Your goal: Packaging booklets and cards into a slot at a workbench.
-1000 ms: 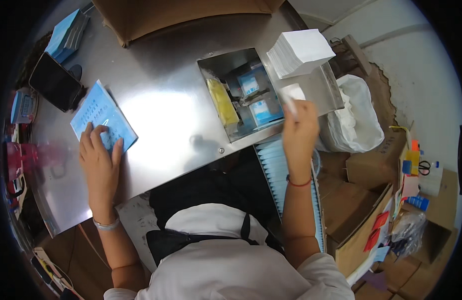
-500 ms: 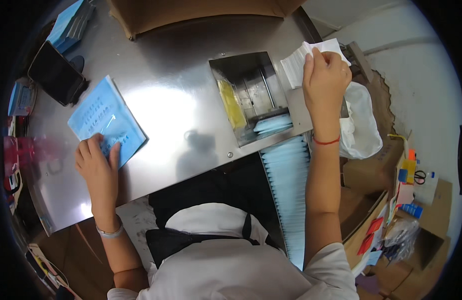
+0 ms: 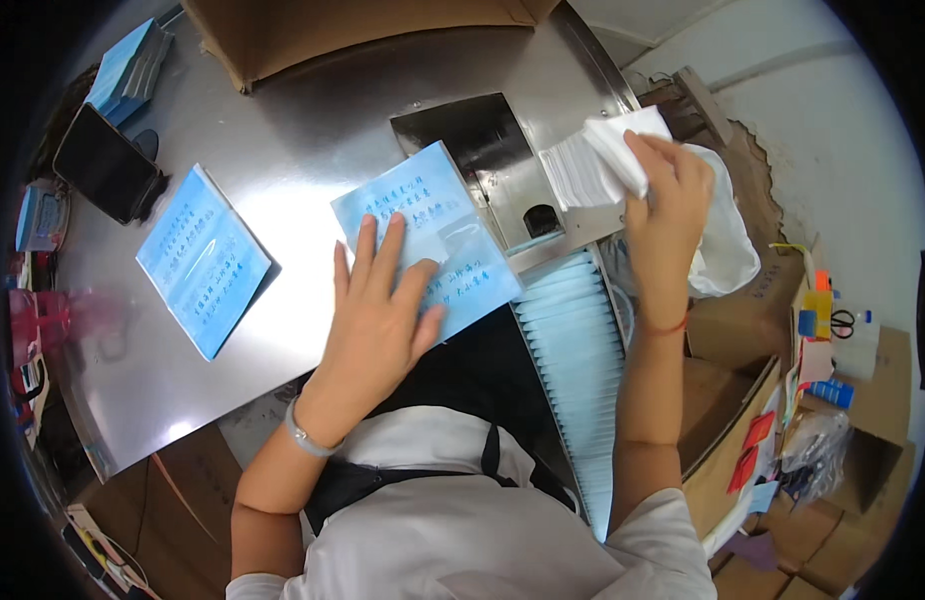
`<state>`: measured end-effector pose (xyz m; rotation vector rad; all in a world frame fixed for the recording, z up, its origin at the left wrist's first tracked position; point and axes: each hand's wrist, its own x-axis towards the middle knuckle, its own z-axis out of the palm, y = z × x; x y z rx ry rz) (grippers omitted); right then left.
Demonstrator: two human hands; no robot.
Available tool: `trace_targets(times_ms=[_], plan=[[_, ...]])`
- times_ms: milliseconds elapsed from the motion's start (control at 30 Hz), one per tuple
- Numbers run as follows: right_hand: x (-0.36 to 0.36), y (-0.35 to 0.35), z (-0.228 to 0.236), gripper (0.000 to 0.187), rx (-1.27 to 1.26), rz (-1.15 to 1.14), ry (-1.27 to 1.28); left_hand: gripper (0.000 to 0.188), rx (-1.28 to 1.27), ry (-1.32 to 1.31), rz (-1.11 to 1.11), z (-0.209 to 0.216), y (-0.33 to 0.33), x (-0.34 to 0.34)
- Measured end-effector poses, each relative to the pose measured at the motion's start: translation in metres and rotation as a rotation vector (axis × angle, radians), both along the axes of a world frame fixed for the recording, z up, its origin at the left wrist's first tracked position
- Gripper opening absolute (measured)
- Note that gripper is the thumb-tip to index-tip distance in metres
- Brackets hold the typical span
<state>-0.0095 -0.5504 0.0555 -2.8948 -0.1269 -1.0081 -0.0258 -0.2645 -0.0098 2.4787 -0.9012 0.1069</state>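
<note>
Under my left hand [image 3: 376,290] lies a flat blue packet [image 3: 463,255] with dark printing. Its fingers are spread flat on top, and the packet's right part covers some of the rectangular opening [image 3: 488,150] in the metal table. To the left rests a similar blue packet [image 3: 203,262], untouched. My right hand [image 3: 668,195] pinches a folded white sheet [image 3: 620,150] between thumb and fingers, lifted at the edge of a stack of white folded sheets [image 3: 575,175]. Below the opening, a long row of light-blue packets [image 3: 573,360] stands in a metal chute.
A phone [image 3: 105,165] on a stand and a stack of blue packets [image 3: 128,70] are at the far left. An open cardboard box [image 3: 363,40] stands at the back of the metal table [image 3: 113,390]. A white plastic bag [image 3: 728,245] hangs at the right, above cardboard boxes [image 3: 743,335].
My left hand has left the first packet and moved right onto another, which now partly covers the opening. My right hand has raised a folded white sheet from the stack.
</note>
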Motion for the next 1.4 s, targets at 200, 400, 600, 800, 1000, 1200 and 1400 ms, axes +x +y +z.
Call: trace_targets(times_ms=[200,400,600,800,1000,1200,1400], plan=[[-0.059,0.136,-0.045,0.021,0.17,0.705,0.249,0.04,0.084,-0.103,0.078,0.002,0.03,0.019],[0.0,0.132,-0.065,0.022,0.02,0.412,0.376,0.019,-0.049,-0.104,0.111,0.004,0.013,0.004],[-0.005,0.045,-0.007,0.021,0.147,-0.047,-0.088,0.047,0.041,-0.107,0.079,0.013,0.011,0.003],[-0.001,0.038,-0.021,0.025,0.089,-0.112,0.028,0.056,0.268,-0.002,0.1,0.025,-0.006,0.035],[-0.002,0.004,-0.001,0.034,0.251,0.019,0.174,0.05,0.31,-0.08,0.085,0.029,-0.008,0.04],[-0.048,0.109,-0.019,0.031,0.239,0.49,0.261,0.043,0.094,0.047,-0.034,0.011,0.018,0.03],[-0.011,0.112,-0.069,0.021,0.005,0.315,0.384,0.075,-0.177,0.359,-0.109,0.028,-0.002,0.031]])
